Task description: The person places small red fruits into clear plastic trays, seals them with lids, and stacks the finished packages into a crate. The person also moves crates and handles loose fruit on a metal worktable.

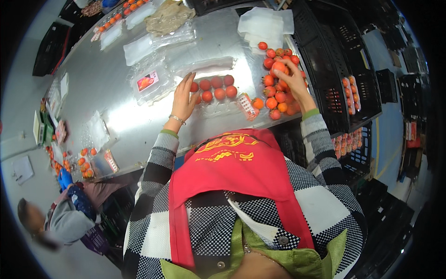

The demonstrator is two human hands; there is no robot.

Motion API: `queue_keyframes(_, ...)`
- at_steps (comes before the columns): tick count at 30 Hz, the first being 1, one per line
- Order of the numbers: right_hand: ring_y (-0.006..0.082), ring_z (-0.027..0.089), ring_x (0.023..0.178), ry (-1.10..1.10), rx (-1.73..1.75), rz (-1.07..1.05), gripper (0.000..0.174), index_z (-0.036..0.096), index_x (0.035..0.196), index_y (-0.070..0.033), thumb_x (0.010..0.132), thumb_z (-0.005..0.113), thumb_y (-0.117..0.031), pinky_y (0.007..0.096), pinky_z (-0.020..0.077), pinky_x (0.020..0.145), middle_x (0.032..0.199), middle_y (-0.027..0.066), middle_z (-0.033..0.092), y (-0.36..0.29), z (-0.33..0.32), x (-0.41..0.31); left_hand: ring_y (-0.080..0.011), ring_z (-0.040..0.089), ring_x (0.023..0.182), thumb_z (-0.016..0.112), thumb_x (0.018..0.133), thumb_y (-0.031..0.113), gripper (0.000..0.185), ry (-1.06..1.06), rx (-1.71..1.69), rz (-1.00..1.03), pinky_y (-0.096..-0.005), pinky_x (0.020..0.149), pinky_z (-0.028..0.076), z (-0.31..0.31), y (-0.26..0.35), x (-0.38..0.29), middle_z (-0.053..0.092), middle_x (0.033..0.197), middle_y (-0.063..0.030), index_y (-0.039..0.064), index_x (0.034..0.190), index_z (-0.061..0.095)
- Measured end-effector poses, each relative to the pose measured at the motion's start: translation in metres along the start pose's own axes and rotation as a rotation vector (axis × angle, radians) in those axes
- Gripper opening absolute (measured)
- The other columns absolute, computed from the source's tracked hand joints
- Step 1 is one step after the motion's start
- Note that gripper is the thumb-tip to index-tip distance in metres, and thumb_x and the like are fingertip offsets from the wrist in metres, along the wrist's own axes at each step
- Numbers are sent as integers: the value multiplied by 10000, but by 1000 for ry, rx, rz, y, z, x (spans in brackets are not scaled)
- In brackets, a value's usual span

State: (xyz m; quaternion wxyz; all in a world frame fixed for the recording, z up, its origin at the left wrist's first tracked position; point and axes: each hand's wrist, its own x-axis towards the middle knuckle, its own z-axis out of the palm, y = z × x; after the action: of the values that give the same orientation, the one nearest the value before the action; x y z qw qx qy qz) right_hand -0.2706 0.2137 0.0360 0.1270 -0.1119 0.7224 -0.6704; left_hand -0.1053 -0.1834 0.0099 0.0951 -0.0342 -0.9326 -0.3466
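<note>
My right hand [293,79] has its thumb and fingers around an orange-red round fruit [278,67], over a pile of similar fruits [270,91] at the metal table's right side. Some in the pile show dried calyxes, like persimmons. My left hand [184,99] rests at the left end of a clear plastic tray [212,111] that holds two rows of red fruits [219,93]; its fingers are spread and partly hide the end fruits. Between tray and pile lies a printed label strip [248,106] beside a single orange fruit [257,103].
Stacked clear plastic trays [150,82], white sheets [266,26] and a crumpled brown bag [169,17] lie on the metal table [129,118]. Black crates [327,62] stand against its right edge. A co-worker [69,216] in blue gloves handles fruit at the lower left.
</note>
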Motion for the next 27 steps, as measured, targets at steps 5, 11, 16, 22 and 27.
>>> queue_keyframes(5, 176, 597, 1165, -595, -111, 22, 352, 673, 1209, -96, 892, 810, -166, 322, 520, 949, 1197, 31, 607, -33, 96, -35, -380, 490, 1415, 641, 978, 82, 644, 100, -140, -28, -446, 1166, 415, -13, 3, 12, 474, 1571, -189, 108, 1583, 422)
queue_keyframes(11, 343, 547, 1131, -507, -539, -512, 433, 665, 1151, -79, 742, 804, -50, 428, 481, 999, 1178, 107, 562, -16, 201, -29, -132, 702, 894, 493, 1085, 72, 300, -7, -430, -285, -280, 697, 615, -10, -3, -5, 738, 1131, -85, 50, 1333, 660)
queue_keyframes(16, 330, 557, 1142, -492, -462, -298, 424, 663, 1160, -63, 750, 729, 25, 424, 527, 897, 1174, 114, 546, 4, 215, -16, -167, 701, 1000, 532, 931, -94, 461, -9, -411, -283, -297, 775, 612, 0, -5, -44, 629, 1289, -102, 65, 1352, 635)
queue_keyframes(22, 187, 684, 923, -217, 130, 243, 464, 657, 1262, -39, 808, 738, 11, 303, 563, 726, 1104, 120, 676, 1, 196, -9, -297, 549, 1301, 626, 764, -48, 716, -111, -210, -103, -433, 1037, 529, 8, 23, -71, 479, 1448, -129, 156, 1449, 581)
queue_keyframes(27, 196, 689, 934, -122, 850, 574, 351, 585, 1295, -2, 1017, 693, -187, 282, 552, 683, 1114, 131, 689, -1, 175, -19, -341, 543, 1224, 813, 746, 91, 738, -50, 67, -23, -457, 1011, 513, 22, 42, -72, 497, 1420, -145, 186, 1441, 583)
